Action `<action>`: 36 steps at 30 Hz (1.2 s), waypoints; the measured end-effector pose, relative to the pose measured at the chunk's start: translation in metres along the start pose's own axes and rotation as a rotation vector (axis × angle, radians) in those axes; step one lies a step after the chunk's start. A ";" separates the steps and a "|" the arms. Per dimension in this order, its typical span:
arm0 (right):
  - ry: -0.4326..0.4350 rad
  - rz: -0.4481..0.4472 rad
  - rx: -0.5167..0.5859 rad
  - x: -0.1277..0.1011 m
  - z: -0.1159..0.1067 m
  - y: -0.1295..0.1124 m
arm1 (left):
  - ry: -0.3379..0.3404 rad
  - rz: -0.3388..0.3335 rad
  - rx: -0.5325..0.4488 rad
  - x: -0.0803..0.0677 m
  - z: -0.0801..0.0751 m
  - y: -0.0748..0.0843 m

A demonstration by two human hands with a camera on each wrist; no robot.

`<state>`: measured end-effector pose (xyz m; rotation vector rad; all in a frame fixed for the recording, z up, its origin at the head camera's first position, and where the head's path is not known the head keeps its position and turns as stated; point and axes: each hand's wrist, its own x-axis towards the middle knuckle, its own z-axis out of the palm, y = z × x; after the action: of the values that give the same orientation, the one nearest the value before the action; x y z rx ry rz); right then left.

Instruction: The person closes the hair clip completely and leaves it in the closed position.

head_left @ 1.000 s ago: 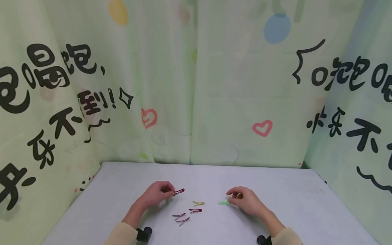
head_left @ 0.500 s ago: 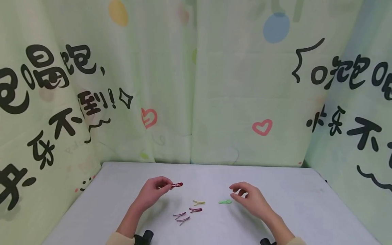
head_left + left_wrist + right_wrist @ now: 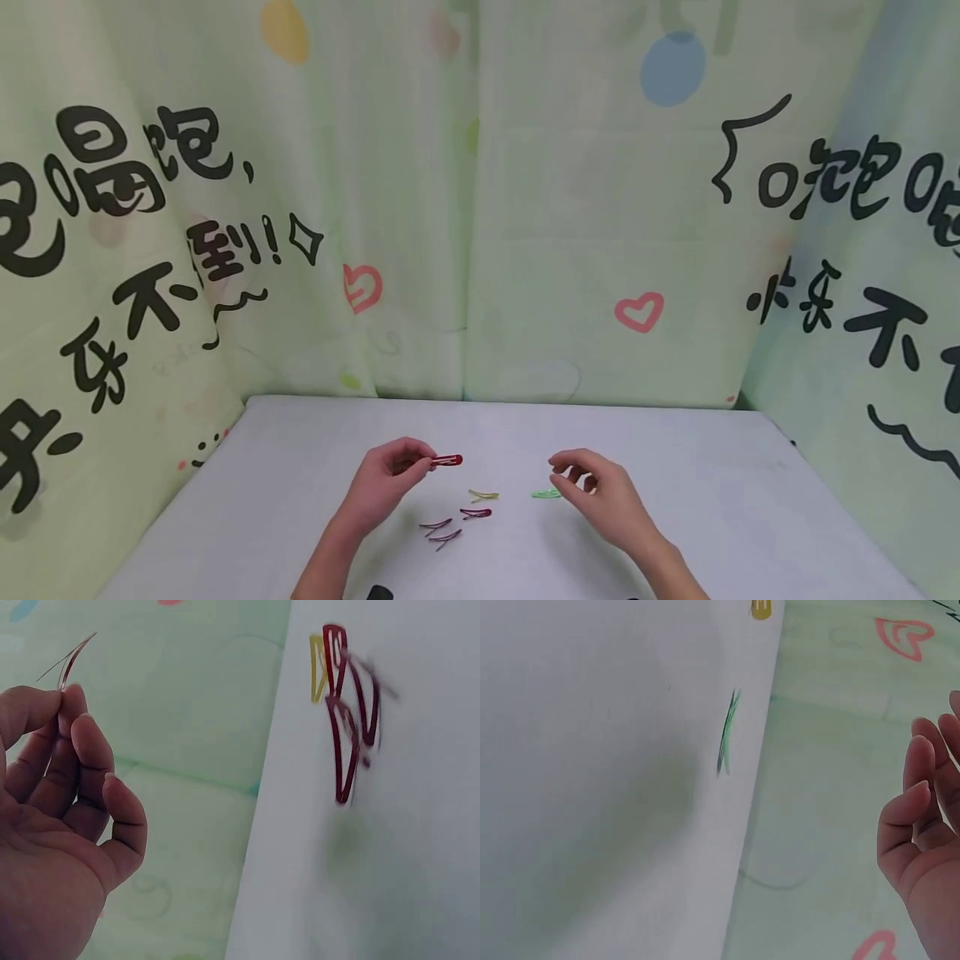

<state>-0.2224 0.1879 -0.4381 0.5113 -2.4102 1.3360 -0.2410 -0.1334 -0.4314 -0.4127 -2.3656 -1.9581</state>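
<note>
Between thumb and fingertips, my left hand (image 3: pixel 392 479) pinches a dark red snap hair clip (image 3: pixel 448 460) above the white table. Seen edge-on in the left wrist view, this clip (image 3: pixel 73 661) has its two arms spread apart. My right hand (image 3: pixel 603 493) hovers with relaxed, slightly bent fingers and holds nothing. Below its fingertips lies a green hair clip (image 3: pixel 544 493), seen as a thin strip (image 3: pixel 727 735) in the right wrist view. Between the hands lie a yellow hair clip (image 3: pixel 484 496) and three dark red ones, the nearest red clip (image 3: pixel 476 513) beside the yellow.
The white tabletop (image 3: pixel 675 450) ends at a pale green printed curtain (image 3: pixel 540 333) behind and at both sides. The other two dark red clips, one upper (image 3: pixel 437 526) and one lower (image 3: pixel 446 538), lie close together toward the front.
My left hand has lifted the red clip and then shifted it slightly right, turning its flat face into view. My right hand has come away from the green clip, which stays on the table.
</note>
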 end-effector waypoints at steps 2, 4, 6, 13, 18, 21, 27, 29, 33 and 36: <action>0.006 0.020 0.017 -0.001 0.005 -0.006 | -0.013 0.010 -0.020 -0.003 0.006 0.001; 0.008 0.034 0.037 -0.001 0.010 -0.011 | -0.026 0.025 -0.038 -0.005 0.011 0.001; 0.011 0.028 0.058 -0.001 0.016 -0.015 | -0.040 0.045 -0.055 -0.006 0.017 0.003; 0.001 0.000 0.112 0.002 0.033 -0.026 | -0.057 0.073 -0.058 -0.007 0.030 0.011; -0.015 0.016 0.146 0.001 0.040 -0.034 | -0.073 0.092 -0.049 -0.009 0.039 0.013; -0.019 0.030 0.160 0.001 0.042 -0.037 | -0.076 0.108 -0.023 -0.009 0.044 0.014; 0.024 0.021 0.182 0.000 0.044 -0.039 | -0.085 0.139 -0.011 -0.009 0.052 0.014; 0.036 0.022 0.192 -0.001 0.044 -0.039 | -0.092 0.140 -0.009 -0.009 0.055 0.014; 0.046 0.023 0.209 -0.001 0.044 -0.039 | -0.094 0.139 -0.017 -0.009 0.059 0.013; 0.052 0.016 0.217 -0.001 0.044 -0.038 | -0.098 0.147 -0.026 -0.009 0.061 0.012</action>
<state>-0.2087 0.1316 -0.4324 0.5060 -2.2451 1.6074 -0.2212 -0.0739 -0.4336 -0.6791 -2.2929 -1.9473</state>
